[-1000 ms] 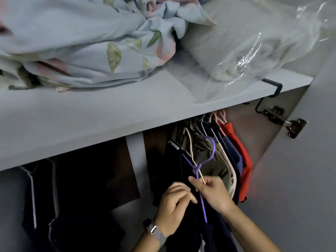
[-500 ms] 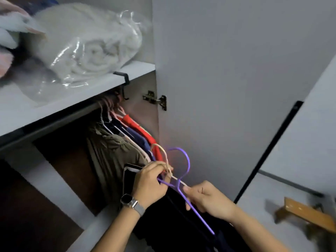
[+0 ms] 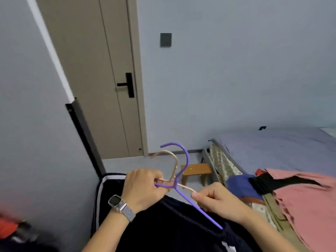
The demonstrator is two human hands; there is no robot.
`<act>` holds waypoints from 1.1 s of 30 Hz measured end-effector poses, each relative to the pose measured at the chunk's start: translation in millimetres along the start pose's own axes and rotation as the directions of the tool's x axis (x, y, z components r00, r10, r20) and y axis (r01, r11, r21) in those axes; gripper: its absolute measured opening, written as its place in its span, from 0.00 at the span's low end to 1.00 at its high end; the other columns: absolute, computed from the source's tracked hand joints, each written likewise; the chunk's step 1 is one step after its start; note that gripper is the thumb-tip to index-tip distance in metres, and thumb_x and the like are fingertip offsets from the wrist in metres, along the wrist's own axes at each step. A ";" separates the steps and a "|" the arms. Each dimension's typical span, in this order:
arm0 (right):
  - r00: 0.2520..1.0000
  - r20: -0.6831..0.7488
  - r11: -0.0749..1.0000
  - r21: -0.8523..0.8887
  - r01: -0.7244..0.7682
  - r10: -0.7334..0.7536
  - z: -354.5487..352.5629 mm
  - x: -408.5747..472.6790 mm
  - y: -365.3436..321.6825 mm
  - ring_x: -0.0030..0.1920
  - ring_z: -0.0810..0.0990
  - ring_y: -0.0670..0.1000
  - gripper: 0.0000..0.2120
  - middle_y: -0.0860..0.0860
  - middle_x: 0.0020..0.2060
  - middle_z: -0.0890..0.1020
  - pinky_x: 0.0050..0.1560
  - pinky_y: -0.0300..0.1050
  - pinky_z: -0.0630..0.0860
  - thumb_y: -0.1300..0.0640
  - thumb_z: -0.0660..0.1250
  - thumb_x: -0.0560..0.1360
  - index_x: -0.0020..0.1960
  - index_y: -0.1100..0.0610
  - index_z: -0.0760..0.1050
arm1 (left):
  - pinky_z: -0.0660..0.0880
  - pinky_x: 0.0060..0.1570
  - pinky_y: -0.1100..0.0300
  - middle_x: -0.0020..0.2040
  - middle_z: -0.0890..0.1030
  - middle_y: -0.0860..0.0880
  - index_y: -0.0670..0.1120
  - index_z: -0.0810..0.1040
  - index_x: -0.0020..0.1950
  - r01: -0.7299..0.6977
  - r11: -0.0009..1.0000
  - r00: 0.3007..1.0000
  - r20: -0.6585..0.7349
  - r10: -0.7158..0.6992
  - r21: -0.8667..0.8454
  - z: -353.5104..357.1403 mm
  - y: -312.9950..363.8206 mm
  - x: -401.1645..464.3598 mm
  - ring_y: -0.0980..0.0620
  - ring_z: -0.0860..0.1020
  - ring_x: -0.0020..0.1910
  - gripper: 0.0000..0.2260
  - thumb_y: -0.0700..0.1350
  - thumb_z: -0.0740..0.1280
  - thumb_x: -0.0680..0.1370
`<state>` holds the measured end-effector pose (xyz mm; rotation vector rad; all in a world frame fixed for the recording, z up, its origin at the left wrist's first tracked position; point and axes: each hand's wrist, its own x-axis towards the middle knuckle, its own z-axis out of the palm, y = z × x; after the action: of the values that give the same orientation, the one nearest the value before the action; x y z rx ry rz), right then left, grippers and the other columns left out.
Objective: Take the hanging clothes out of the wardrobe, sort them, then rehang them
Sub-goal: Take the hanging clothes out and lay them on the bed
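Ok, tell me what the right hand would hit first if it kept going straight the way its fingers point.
The right hand points left, toward the left hand. First in line are the purple hanger and beige hanger it already pinches, then probably the left hand gripping them; depth between the hands is unclear.

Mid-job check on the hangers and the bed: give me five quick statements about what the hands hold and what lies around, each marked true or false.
1. The left hand grips two hangers, a purple hanger and a beige hanger. True.
2. The right hand hangs idle. False: its fingers pinch the hangers' arms.
3. The dark garment hangs below the hands. True.
4. The bed is bare of clothes. False: a pink garment and other clothes already lie on it.
5. The door stands wide open. False: it is shut, with its black handle facing the room.
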<state>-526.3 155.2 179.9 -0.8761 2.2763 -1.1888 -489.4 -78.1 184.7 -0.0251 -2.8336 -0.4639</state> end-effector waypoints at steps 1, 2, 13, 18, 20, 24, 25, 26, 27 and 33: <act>0.999 -0.041 0.999 -0.048 -0.017 0.015 -20.2 -9.4 7.3 0.27 0.62 0.45 0.25 0.47 0.25 0.66 0.33 0.42 0.60 0.39 0.59 0.77 0.29 0.56 0.69 | 0.61 0.29 0.61 0.23 0.68 0.51 0.49 0.67 0.27 -0.009 1.000 0.999 0.044 0.010 -0.024 10.1 18.5 15.1 0.53 0.65 0.27 0.23 0.69 0.59 0.64; 0.996 -0.077 0.996 -0.075 -0.040 0.034 -38.5 -19.5 13.8 0.29 0.64 0.44 0.25 0.46 0.26 0.67 0.33 0.40 0.61 0.38 0.58 0.78 0.32 0.56 0.72 | 0.61 0.29 0.61 0.23 0.68 0.51 0.49 0.67 0.26 -0.021 0.998 0.996 0.082 0.025 -0.053 20.8 37.0 28.6 0.53 0.66 0.27 0.23 0.68 0.61 0.65; 0.694 -0.678 0.799 -0.266 -0.539 0.243 -146.3 -124.2 101.6 0.33 0.69 0.50 0.11 0.45 0.30 0.70 0.34 0.50 0.68 0.56 0.62 0.69 0.34 0.45 0.61 | 0.67 0.28 0.58 0.22 0.69 0.49 0.46 0.70 0.24 -0.311 0.902 0.916 0.159 0.369 -0.300 116.3 224.5 146.9 0.48 0.71 0.29 0.23 0.62 0.70 0.68; 0.515 -0.822 0.647 -0.259 -0.717 0.242 -233.5 -155.8 94.2 0.31 0.65 0.47 0.20 0.45 0.29 0.66 0.29 0.40 0.58 0.59 0.65 0.73 0.32 0.46 0.57 | 0.69 0.30 0.59 0.23 0.71 0.51 0.49 0.70 0.24 -0.485 0.756 0.800 0.126 0.587 -0.440 117.7 320.2 224.1 0.48 0.74 0.29 0.20 0.59 0.71 0.69; 0.417 -0.877 0.635 -0.183 -0.750 0.240 -262.5 -163.4 97.4 0.30 0.68 0.44 0.21 0.44 0.26 0.65 0.27 0.38 0.59 0.61 0.65 0.72 0.30 0.46 0.57 | 0.68 0.30 0.60 0.25 0.72 0.52 0.49 0.69 0.25 -0.534 0.720 0.758 0.126 0.640 -0.444 124.8 354.6 256.2 0.48 0.74 0.30 0.18 0.56 0.70 0.69; 0.169 -0.934 0.587 0.052 -0.808 0.316 -302.5 -171.3 137.2 0.29 0.66 0.47 0.17 0.48 0.26 0.68 0.29 0.42 0.58 0.65 0.64 0.70 0.29 0.52 0.61 | 0.69 0.33 0.59 0.29 0.75 0.51 0.48 0.69 0.29 -0.577 0.669 0.698 0.143 0.702 -0.468 167.4 414.1 307.3 0.46 0.76 0.35 0.13 0.49 0.69 0.70; 0.126 -0.934 0.558 0.088 -0.825 0.334 -314.0 -175.4 147.6 0.30 0.67 0.51 0.13 0.49 0.27 0.70 0.30 0.44 0.60 0.65 0.63 0.68 0.30 0.54 0.63 | 0.69 0.33 0.59 0.29 0.75 0.51 0.48 0.69 0.29 -0.573 0.649 0.675 0.160 0.720 -0.500 178.5 429.8 316.9 0.46 0.76 0.35 0.13 0.50 0.69 0.70; 0.085 -0.935 0.526 0.117 -0.842 0.344 -327.1 -181.2 155.6 0.32 0.69 0.53 0.10 0.49 0.28 0.72 0.30 0.45 0.62 0.65 0.63 0.67 0.31 0.55 0.66 | 0.69 0.33 0.59 0.29 0.75 0.52 0.48 0.70 0.29 -0.569 0.622 0.647 0.174 0.742 -0.537 189.1 446.5 326.3 0.47 0.76 0.35 0.13 0.50 0.70 0.70; 0.042 -0.937 0.503 0.148 -0.851 0.346 -340.7 -188.0 160.6 0.33 0.71 0.54 0.08 0.50 0.29 0.73 0.31 0.45 0.65 0.65 0.63 0.66 0.32 0.55 0.68 | 0.69 0.33 0.59 0.28 0.74 0.52 0.48 0.70 0.29 -0.558 0.591 0.620 0.181 0.764 -0.583 197.0 462.9 334.7 0.47 0.75 0.34 0.14 0.51 0.71 0.70; -0.184 -0.919 0.503 0.349 -0.791 0.347 -399.9 -240.3 196.5 0.30 0.73 0.50 0.13 0.45 0.24 0.75 0.32 0.46 0.71 0.63 0.67 0.63 0.30 0.46 0.72 | 0.69 0.50 0.63 0.49 0.73 0.58 0.54 0.74 0.49 -0.606 0.380 0.565 -0.041 0.824 -0.699 240.6 531.5 359.4 0.57 0.70 0.51 0.23 0.67 0.69 0.62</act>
<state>-668.7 635.7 251.6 1.5266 3.1754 -0.7751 -866.5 492.6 225.9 -1.5734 -2.3557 -1.2566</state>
